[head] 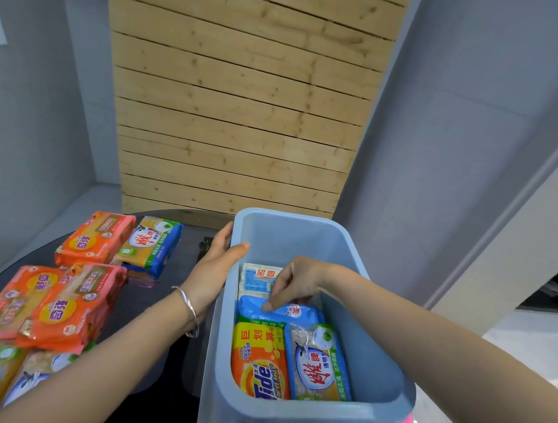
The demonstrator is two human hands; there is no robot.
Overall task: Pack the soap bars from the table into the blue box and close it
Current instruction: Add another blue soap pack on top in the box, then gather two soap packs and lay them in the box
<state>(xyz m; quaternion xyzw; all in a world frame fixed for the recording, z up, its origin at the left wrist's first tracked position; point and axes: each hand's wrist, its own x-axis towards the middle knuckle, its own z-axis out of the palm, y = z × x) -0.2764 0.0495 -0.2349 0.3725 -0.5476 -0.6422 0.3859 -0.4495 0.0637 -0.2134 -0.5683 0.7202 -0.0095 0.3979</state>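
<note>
Four soap bars already lie in the blue box (286,419), which stands at the right edge of the desk (168,337). My right hand (292,281) reaches inside, fingers curled, fingertips pressing the blue soap bar (294,311) into place; I cannot tell if it truly grips it. My left hand (216,266) is open, clasping the box's left rim. About seven packs (71,306) wait on the desk, so I judge the packing not yet half done. No lid is visible, and the lowest packs are cut off.
</note>
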